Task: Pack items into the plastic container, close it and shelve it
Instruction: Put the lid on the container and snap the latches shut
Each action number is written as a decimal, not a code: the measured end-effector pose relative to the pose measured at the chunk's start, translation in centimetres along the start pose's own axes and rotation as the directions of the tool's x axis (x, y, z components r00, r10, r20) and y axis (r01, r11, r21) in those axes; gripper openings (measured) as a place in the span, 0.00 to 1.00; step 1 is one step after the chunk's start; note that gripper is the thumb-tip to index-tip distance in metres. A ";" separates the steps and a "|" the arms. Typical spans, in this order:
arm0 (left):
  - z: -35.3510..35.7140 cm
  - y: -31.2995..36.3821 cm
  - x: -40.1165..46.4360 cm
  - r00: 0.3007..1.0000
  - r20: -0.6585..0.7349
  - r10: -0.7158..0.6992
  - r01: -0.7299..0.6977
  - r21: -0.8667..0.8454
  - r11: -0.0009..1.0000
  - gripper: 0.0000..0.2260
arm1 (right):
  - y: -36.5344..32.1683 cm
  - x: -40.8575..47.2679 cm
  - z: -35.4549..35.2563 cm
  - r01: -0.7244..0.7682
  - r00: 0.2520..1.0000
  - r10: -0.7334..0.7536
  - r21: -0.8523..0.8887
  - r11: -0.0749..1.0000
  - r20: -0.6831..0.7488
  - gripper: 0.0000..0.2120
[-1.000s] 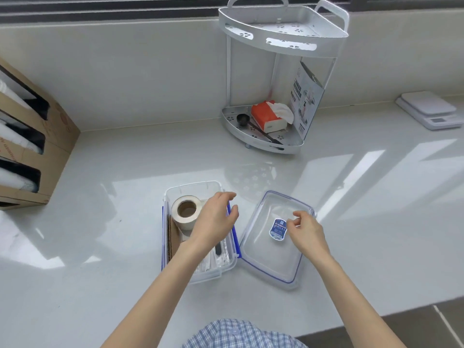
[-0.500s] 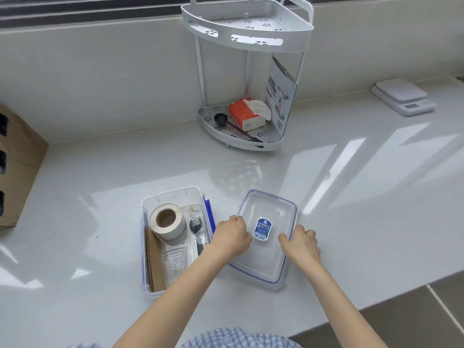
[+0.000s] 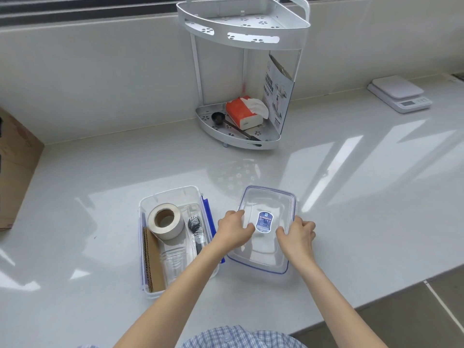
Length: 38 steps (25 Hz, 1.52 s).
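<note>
A clear plastic container [image 3: 168, 196] with blue clips sits open on the white counter. Inside it lie a tape roll [image 3: 165, 224], a strip of corrugated cardboard [image 3: 152, 262], clear plastic cups [image 3: 175, 259] and a wrapped black spoon [image 3: 195, 228]. To its right lies the clear lid [image 3: 268, 200] with a blue seal and a blue label. My left hand [image 3: 234, 228] grips the lid's left edge and my right hand [image 3: 296, 233] grips its right edge. The lid's near end looks slightly raised off the counter.
A white two-tier corner shelf [image 3: 241, 33] stands at the back wall; its lower tier holds an orange tissue pack [image 3: 243, 114], a black scoop [image 3: 218, 119] and a printed card. A kitchen scale [image 3: 400, 96] sits far right. A cardboard box [image 3: 15, 167] stands at the left edge.
My left hand left the container and moved right onto the lid. Both hands now hold the lid's sides. The view has shifted so everything sits further right.
</note>
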State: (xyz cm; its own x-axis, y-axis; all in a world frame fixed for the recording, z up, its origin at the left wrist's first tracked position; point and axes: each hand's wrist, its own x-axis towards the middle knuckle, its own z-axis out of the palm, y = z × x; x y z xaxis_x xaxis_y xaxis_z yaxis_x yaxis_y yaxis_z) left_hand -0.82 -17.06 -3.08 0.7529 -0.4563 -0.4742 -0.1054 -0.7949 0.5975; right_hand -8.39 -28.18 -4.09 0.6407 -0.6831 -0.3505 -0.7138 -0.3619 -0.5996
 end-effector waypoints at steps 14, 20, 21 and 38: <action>-4.5 -1.8 -4.3 0.869 -0.495 -0.017 -0.168 -0.327 0.930 0.18 | -5.1 -1.0 -1.2 0.252 0.967 -0.234 0.302 0.919 -0.097 0.21; -6.4 -7.3 -8.0 0.761 -0.617 -0.203 -0.099 -0.419 0.903 0.19 | -8.1 -3.8 3.0 0.366 0.903 -0.411 0.282 0.887 0.120 0.21; -6.5 -7.9 -8.4 0.753 -0.617 -0.228 -0.078 -0.428 0.901 0.19 | -8.4 -4.1 3.5 0.377 0.894 -0.426 0.280 0.883 0.140 0.21; -5.4 -12.5 -10.0 0.757 -0.600 -0.257 0.016 -0.377 0.926 0.20 | -9.0 -5.9 7.2 0.408 0.851 -0.462 0.241 0.881 0.249 0.22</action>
State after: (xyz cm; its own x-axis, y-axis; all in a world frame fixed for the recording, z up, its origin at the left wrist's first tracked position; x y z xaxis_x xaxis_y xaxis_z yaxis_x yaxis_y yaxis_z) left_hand -3.51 -0.35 -2.30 0.9872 0.0991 -0.1247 0.1592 -0.5923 0.7898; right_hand -3.74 -16.29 -1.81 0.9457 -0.2562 -0.2000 -0.2991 -0.4446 -0.8443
